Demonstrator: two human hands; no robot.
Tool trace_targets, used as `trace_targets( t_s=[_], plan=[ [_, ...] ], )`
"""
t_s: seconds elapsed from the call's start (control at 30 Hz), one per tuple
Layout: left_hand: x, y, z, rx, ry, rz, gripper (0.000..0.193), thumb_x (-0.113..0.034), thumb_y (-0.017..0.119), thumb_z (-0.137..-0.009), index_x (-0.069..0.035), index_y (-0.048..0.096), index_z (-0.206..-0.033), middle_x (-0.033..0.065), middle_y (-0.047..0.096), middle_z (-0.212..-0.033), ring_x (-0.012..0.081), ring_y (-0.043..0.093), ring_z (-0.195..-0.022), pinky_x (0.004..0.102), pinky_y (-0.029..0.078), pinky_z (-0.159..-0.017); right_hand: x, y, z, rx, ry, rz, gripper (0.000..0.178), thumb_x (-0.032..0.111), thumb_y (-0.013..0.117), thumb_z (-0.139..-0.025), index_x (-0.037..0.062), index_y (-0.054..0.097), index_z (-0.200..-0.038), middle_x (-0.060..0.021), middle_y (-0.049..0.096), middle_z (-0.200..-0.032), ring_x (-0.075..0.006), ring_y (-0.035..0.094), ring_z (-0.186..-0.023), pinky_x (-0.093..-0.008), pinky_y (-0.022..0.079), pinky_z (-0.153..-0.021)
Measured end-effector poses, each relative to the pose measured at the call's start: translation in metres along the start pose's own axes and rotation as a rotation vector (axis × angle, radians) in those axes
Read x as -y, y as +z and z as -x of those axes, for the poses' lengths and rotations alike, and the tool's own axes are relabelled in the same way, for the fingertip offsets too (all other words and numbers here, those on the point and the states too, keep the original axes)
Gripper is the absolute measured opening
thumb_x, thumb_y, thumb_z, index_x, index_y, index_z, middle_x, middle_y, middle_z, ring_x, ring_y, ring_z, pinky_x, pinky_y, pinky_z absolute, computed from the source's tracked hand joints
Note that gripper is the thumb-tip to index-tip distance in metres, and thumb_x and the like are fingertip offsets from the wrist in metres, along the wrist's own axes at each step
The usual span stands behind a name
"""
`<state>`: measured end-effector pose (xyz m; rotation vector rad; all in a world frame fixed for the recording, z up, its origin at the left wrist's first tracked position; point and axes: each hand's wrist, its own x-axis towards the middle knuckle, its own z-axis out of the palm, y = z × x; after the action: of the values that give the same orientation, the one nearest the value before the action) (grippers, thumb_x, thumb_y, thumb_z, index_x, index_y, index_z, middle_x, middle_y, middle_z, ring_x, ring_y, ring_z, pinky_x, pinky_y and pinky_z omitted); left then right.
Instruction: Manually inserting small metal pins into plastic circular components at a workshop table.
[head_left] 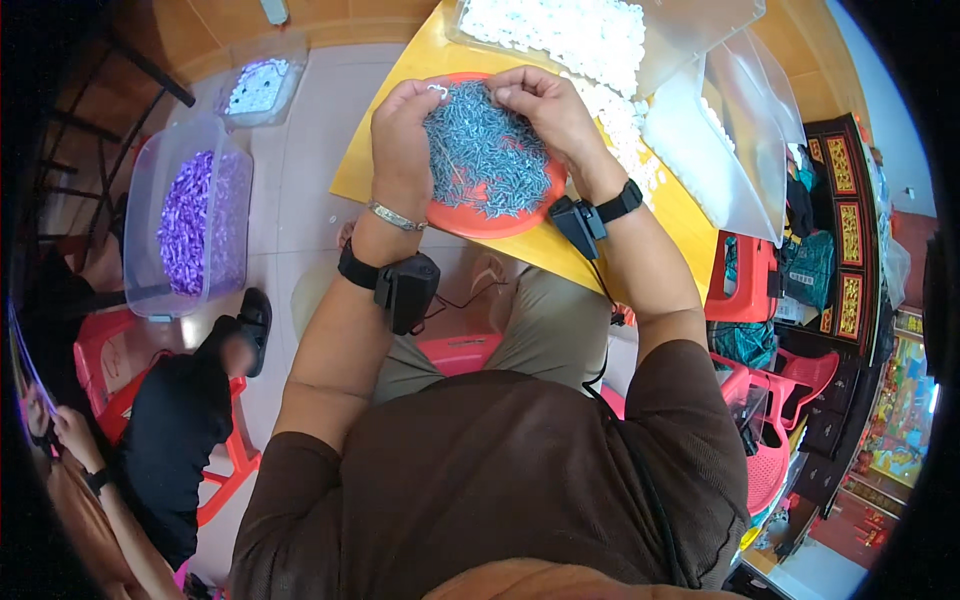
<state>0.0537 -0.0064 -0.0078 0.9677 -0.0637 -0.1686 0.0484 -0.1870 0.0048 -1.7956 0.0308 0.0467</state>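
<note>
From the head view, a yellow table [400,150] stands on a pale tiled floor [300,110], with brown wooden boards beyond it at the top edge. On the table, near its front edge, sits an orange plate [470,215] heaped with small grey screws [490,155]. Behind the plate lies a spread of small white plastic pieces [570,35], some in a clear tray [690,30] and some in a clear plastic bag [720,150] at the table's right side.

The left hand [405,140] rests over the plate's left rim, fingers curled, with thumb and forefinger pinched on a small white piece [437,91]. The right hand [545,110] hovers over the plate's far right part, its fingertips bent down and touching the screws; whether they grip one cannot be told. Both wrists carry black strapped devices.

The table's near corner points towards the person's lap, and the plate slightly overhangs that front edge. To the left, open floor lies between the table and a clear tub [190,220] of purple pieces, with a smaller tub [260,88] of them farther off. Another person sits on a red stool [110,350] at lower left, a black shoe on the floor. Red plastic chairs [780,390] and dark cabinets crowd the right side, leaving little room there.
</note>
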Motion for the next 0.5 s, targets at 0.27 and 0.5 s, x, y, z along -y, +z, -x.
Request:
trace_targets(
  t_s=[0.27, 0.5],
  plan=[
    [-0.003, 0.001, 0.001, 0.002, -0.024, 0.046, 0.009, -0.007, 0.050, -0.083, 0.000, 0.055, -0.080, 0.0116, 0.062, -0.094, 0.0120, 0.052, -0.083, 0.0231, 0.040, -0.081, 0.025, -0.018, 0.016, 0.053, 0.021, -0.193, 0.021, 0.006, 0.058, -0.087, -0.0004, 0.062, -0.107, -0.0041, 0.065, -0.088, -0.0104, 0.061, -0.081, -0.0227, 0.049, -0.079],
    [-0.005, 0.004, 0.009, 0.113, 0.090, -0.194, 0.011, -0.010, 0.049, -0.086, -0.002, 0.055, -0.083, 0.0044, 0.060, -0.076, 0.0082, 0.052, -0.071, 0.0204, 0.041, -0.069, 0.044, -0.006, 0.044, -0.114, -0.116, -0.288, 0.015, 0.002, 0.058, -0.085, -0.0016, 0.060, -0.099, -0.0081, 0.065, -0.085, -0.0126, 0.063, -0.076, -0.0235, 0.052, -0.072]
  ],
)
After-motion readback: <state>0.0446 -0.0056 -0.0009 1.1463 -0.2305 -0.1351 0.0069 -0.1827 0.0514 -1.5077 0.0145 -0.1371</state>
